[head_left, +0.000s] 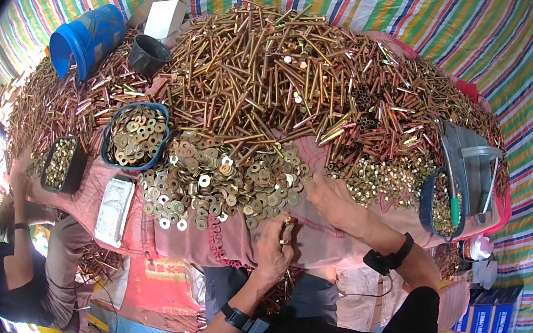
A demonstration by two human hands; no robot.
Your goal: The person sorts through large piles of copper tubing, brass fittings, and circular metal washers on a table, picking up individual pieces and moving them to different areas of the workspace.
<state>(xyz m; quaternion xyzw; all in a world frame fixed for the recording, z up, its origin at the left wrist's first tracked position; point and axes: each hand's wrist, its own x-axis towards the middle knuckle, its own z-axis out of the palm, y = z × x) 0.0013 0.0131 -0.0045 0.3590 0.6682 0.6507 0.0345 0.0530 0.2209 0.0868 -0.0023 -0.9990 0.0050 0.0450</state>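
Head view: the left hand (pixel 271 245) is closed around 1 brass bolt (pixel 286 230) at 6 o'clock, just below the spread of washers (pixel 222 186). The right hand (pixel 333 199) lies flat, fingers narrow, at the edge of the small brass nuts (pixel 383 181) at 4 o'clock. A huge bolt heap (pixel 282 77) fills 12 o'clock; the blue tray (pixel 136 136) of washers sits at 10. Judging by that heap, most work remains.

Both hands (pixel 274 246) (pixel 331 200) at brass washers (pixel 221 182) below bolt heap (pixel 281 70).
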